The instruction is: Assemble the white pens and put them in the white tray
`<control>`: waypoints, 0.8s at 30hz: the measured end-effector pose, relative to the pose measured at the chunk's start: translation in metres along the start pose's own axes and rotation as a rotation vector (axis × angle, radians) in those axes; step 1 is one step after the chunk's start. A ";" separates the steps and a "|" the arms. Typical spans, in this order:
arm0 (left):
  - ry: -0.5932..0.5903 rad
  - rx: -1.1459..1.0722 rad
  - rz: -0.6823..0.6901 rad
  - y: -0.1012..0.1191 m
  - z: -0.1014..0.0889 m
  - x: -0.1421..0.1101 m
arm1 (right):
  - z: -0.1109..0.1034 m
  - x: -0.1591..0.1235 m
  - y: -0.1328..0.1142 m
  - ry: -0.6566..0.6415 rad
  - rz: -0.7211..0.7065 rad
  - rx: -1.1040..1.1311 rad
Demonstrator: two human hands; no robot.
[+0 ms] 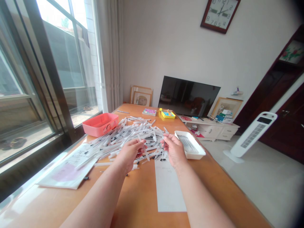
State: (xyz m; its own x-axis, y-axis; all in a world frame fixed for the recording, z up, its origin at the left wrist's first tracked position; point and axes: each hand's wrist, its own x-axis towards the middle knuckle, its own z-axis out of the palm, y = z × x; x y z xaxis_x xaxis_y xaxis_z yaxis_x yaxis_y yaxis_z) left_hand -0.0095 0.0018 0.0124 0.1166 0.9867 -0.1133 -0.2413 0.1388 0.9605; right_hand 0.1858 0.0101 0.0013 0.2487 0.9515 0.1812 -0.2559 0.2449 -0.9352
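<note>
A large loose heap of white-and-clear plastic pen barrels with black parts (pixel 123 139) covers the middle of the wooden table (pixel 140 193). My left hand (pixel 129 154) grips one translucent pen barrel (pixel 144 150) that slants down across the heap's near edge. Between its fingertips, my right hand (pixel 174 150) pinches a thin black-tipped pen refill (pixel 163 149), close to that barrel. Just right of my right hand sits a white tray (pixel 200 151) holding a row of thin refills (pixel 187 144). A long white paper strip (pixel 168 186) lies under my right forearm.
A coral-pink plastic box (pixel 100 124) stands behind the heap by the window. Printed papers (pixel 68 167) lie at the left. A yellow box (pixel 167 114) and a small book (pixel 149 112) sit at the far end. Beyond the table's right edge stands a white tower fan (pixel 251 136).
</note>
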 end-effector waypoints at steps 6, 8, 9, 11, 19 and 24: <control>-0.046 0.086 0.033 0.001 0.003 -0.003 | -0.005 0.002 -0.003 -0.085 0.151 0.214; -0.094 0.132 0.060 0.001 0.005 -0.005 | -0.005 0.002 -0.005 -0.079 0.145 0.173; -0.118 0.161 0.068 0.000 0.006 -0.006 | -0.005 0.002 -0.006 -0.074 0.132 0.155; -0.159 0.222 0.058 0.000 0.009 -0.009 | -0.004 0.002 -0.009 -0.070 0.089 0.150; -0.341 0.505 0.059 0.004 0.013 -0.019 | -0.001 -0.003 -0.018 -0.081 0.008 0.087; -0.387 0.531 0.074 0.000 0.011 -0.016 | 0.001 -0.006 -0.018 -0.092 -0.042 -0.046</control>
State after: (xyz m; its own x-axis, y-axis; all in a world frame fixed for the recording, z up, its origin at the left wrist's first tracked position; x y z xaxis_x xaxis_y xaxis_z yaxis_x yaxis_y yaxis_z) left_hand -0.0005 -0.0155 0.0168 0.4793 0.8768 -0.0374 0.2342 -0.0867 0.9683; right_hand 0.1883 0.0000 0.0173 0.1707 0.9541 0.2462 -0.2032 0.2786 -0.9387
